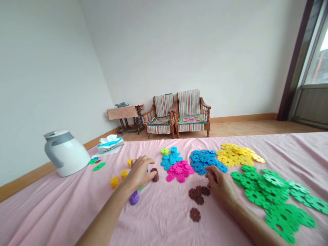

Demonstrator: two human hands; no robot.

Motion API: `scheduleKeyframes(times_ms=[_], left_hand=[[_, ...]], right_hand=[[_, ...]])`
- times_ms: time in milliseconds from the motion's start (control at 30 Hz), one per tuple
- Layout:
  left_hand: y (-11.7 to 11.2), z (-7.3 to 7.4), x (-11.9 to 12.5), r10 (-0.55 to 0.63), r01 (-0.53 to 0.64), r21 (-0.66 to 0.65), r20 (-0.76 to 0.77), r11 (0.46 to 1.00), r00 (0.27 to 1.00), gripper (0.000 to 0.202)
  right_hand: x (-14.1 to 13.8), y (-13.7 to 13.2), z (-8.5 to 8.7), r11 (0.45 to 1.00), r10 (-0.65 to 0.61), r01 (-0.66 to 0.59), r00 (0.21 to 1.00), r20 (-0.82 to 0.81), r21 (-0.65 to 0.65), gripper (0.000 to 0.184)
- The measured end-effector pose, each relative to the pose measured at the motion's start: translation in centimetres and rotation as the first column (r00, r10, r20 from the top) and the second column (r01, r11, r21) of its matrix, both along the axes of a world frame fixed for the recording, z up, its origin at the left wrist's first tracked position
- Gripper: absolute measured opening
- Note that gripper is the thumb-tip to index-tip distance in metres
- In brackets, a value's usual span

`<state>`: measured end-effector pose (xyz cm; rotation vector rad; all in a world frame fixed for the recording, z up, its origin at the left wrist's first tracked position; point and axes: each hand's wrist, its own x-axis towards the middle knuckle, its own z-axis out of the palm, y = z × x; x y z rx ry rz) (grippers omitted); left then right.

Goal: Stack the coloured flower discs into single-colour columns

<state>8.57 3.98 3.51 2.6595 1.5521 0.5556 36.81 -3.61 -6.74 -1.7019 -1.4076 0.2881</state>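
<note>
Your forearms point(110, 208) angle in from near side. Left hand point(140, 172) palm down, fingers parted at brown stack point(155, 176), contact unclear. Right hand point(220, 182) half-curled by blue discs point(201, 159), grip unclear.

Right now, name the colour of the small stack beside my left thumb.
Brown: the small stack by your left hand, best seen in the head view.

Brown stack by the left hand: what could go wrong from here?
The left hand is right beside the brown stack; a nudge might topple it. The right hand, between the blue discs and loose brown discs, could scatter or mix them.
</note>
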Motion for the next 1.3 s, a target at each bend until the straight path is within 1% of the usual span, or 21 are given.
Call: scheduleKeyframes(times_ms=[33, 100, 133, 167, 200, 233, 300, 400, 533, 667, 733, 800, 867, 900, 967, 1000, 1033, 1133, 1200, 1300], left_hand=[[-0.5, 0.0, 0.5, -0.028, 0.028, -0.004, 0.014, 1.0, 1.0, 0.024], [-2.1, -0.1, 1.9, -0.13, 0.132, -0.051, 0.043, 0.99, 0.991, 0.021], [-3.0, -0.3, 2.6, -0.249, 0.26, -0.135, 0.097, 0.956, 0.964, 0.017], [-4.0, -0.6, 3.4, -0.35, 0.375, -0.215, 0.145, 0.902, 0.925, 0.013], [-5.0, -0.9, 4.2, -0.42, 0.457, -0.275, 0.185, 0.846, 0.888, 0.011], [-5.9, -1.2, 4.9, -0.458, 0.499, -0.305, 0.199, 0.811, 0.866, 0.013], [-7.3, -1.9, 6.0, -0.48, 0.521, -0.344, 0.203, 0.781, 0.853, 0.024], [-8.2, -2.7, 6.7, -0.468, 0.508, -0.369, 0.197, 0.779, 0.861, 0.031], [-8.2, -3.4, 7.0, -0.435, 0.484, -0.376, 0.211, 0.79, 0.875, 0.026], [-8.5, -4.0, 7.4, -0.442, 0.499, -0.325, 0.236, 0.803, 0.865, 0.022], [-8.5, -3.9, 7.4, -0.451, 0.507, -0.291, 0.24, 0.811, 0.859, 0.019], [-7.8, -3.4, 6.9, -0.441, 0.493, -0.251, 0.238, 0.833, 0.866, 0.017], [-6.4, -2.5, 5.7, -0.386, 0.432, -0.183, 0.243, 0.883, 0.89, 0.018], [-5.5, -2.0, 4.9, -0.35, 0.389, -0.128, 0.248, 0.912, 0.903, 0.019], [-3.5, -1.1, 3.2, -0.242, 0.253, -0.014, 0.245, 0.967, 0.939, 0.016], [-2.5, -0.8, 2.3, -0.178, 0.174, 0.038, 0.221, 0.984, 0.959, 0.016], [-1.7, -0.5, 1.5, -0.124, 0.109, 0.089, 0.185, 0.99, 0.975, 0.016], [-0.3, -0.2, -0.1, -0.049, 0.031, 0.116, 0.156, 0.993, 0.987, 0.013], [0.0, -0.4, -0.5, -0.019, 0.004, 0.111, 0.138, 0.994, 0.99, 0.012], [0.0, -0.9, -0.4, 0.015, -0.025, 0.101, 0.104, 0.995, 0.995, 0.012]], right_hand=[[0.0, -0.1, 0.2, 1.0, -0.006, 0.006, 1.0, 0.006, 0.003, 0.031], [-0.1, -0.2, 0.5, 1.0, -0.023, 0.023, 1.0, 0.011, 0.001, 0.029], [-0.2, -0.3, 0.7, 1.0, -0.029, 0.029, 1.0, 0.011, -0.004, 0.029], [-0.2, -0.3, 0.8, 0.999, -0.031, 0.031, 0.999, 0.011, -0.012, 0.029], [-0.2, -0.3, 0.9, 0.999, -0.032, 0.032, 0.999, 0.013, -0.02, 0.029], [-0.2, -0.4, 0.9, 0.999, -0.03, 0.031, 0.999, 0.015, -0.028, 0.029], [-0.2, -0.4, 1.0, 0.999, -0.029, 0.03, 0.999, 0.021, -0.036, 0.029], [-0.2, -0.3, 0.9, 0.999, -0.03, 0.031, 0.999, 0.024, -0.042, 0.028], [-0.1, -0.2, 0.9, 0.999, -0.013, 0.014, 1.0, 0.025, -0.05, 0.028], [-0.1, -0.2, 0.7, 0.998, -0.023, 0.025, 0.999, 0.036, -0.05, 0.028], [-0.1, -0.1, 0.6, 0.999, -0.025, 0.027, 0.999, 0.037, -0.048, 0.028], [0.0, -0.1, 0.5, 0.998, -0.021, 0.022, 0.999, 0.033, -0.05, 0.028], [0.0, -0.1, 0.4, 0.998, -0.009, 0.011, 1.0, 0.027, -0.056, 0.029], [0.0, -0.2, 0.4, 0.998, -0.004, 0.006, 1.0, 0.023, -0.059, 0.029], [0.0, -0.2, 0.4, 0.998, -0.005, 0.006, 1.0, 0.014, -0.058, 0.029], [-0.1, -0.1, 0.4, 0.998, -0.009, 0.01, 1.0, 0.01, -0.054, 0.03], [-0.1, -0.1, 0.3, 0.999, -0.014, 0.014, 1.0, 0.005, -0.051, 0.03], [0.0, 0.0, 0.0, 0.998, -0.017, 0.017, 1.0, -0.006, -0.054, 0.031], [0.2, 0.1, -0.2, 0.998, -0.013, 0.012, 1.0, -0.005, -0.062, 0.032], [0.3, 0.2, -0.3, 0.998, -0.007, 0.007, 1.0, 0.01, -0.061, 0.033]])
